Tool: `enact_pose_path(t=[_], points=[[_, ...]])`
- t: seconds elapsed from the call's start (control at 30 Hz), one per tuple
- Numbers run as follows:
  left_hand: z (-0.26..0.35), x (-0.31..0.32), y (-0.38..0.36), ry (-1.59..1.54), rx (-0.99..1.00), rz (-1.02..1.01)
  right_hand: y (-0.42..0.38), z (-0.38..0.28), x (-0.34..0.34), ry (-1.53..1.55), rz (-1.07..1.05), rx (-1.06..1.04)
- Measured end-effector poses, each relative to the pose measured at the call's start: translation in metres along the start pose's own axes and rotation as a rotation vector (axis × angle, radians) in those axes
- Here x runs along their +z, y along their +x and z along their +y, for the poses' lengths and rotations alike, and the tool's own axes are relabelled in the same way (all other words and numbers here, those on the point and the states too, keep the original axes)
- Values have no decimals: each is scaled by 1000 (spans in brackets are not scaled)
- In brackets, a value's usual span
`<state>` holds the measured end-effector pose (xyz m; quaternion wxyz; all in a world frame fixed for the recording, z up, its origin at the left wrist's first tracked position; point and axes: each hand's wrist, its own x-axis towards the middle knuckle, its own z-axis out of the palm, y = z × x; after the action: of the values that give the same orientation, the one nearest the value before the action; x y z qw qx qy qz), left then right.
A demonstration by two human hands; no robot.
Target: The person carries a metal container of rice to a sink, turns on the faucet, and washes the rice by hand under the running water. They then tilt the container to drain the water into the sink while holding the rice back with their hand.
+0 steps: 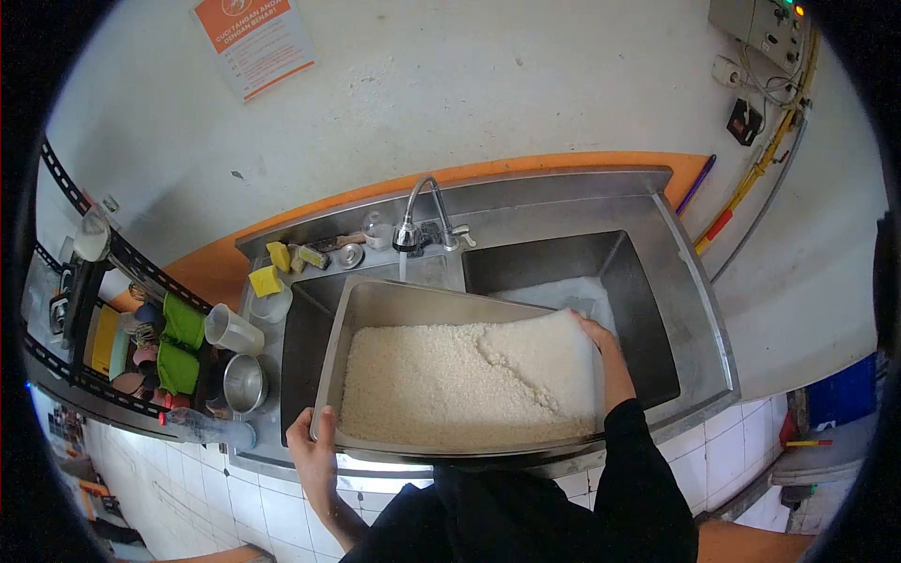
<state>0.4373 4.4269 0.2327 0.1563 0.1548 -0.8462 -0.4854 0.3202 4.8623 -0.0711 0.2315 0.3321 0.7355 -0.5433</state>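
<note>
A large, deep steel pan (352, 300) spans the front of the double sink, tilted down to the right. Wet white rice (422, 375) covers its bottom, and cloudy water (544, 361) has collected at the right end. My left hand (314, 455) grips the near left corner, thumb over the rim. At the right end, my right hand (601, 342) is closed around the rim by the water. Behind the pan, a thin stream runs from the faucet (422, 220).
Whitish liquid lies in the right basin (648, 347). Yellow sponges (266, 281), a white pitcher (235, 330), a steel pot (245, 383) and a plastic bottle (206, 429) stand or lie on the left. A rack (141, 253) holds utensils beyond them.
</note>
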Motion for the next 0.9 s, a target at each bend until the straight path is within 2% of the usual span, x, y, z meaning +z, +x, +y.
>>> enact_pose_path(t=[0.13, 0.23, 0.3, 0.37, 0.4, 0.47, 0.57, 0.63, 0.7, 0.73, 0.8, 0.9], points=[[-9, -3, 0, 69, 8, -3, -4, -1, 0, -27, 11, -64], [-12, -4, -1, 47, 14, -9, 5, 3, 0, -43, -2, 0], [-21, -2, -2, 38, 15, -14, -24, -15, -1, -62, 4, -57], [-39, 5, -3, 21, 95, 311, -24, -15, -1, -49, 2, -78], [-38, 0, -5, 20, 94, 311, -23, -13, -2, -33, 0, -97], [-31, -14, -6, 56, -3, -20, -15, -11, -4, -24, 13, -101], [-66, -23, -7, -43, -84, -94, -14, -11, -9, -14, 36, -121], [-90, -27, -11, -38, -105, -92, -41, -26, -12, -10, 53, -135], [-114, -28, -15, -38, -130, -88, -87, -51, -8, -4, 179, -178], [-125, -28, -17, -3, -137, -88, -85, -52, -8, -10, 175, -180], [-155, -28, -20, 68, -151, -69, -76, -46, -10, -6, 312, -222], [-181, -25, -28, 198, -188, -72, -53, -35, -18, 16, 208, -288]])
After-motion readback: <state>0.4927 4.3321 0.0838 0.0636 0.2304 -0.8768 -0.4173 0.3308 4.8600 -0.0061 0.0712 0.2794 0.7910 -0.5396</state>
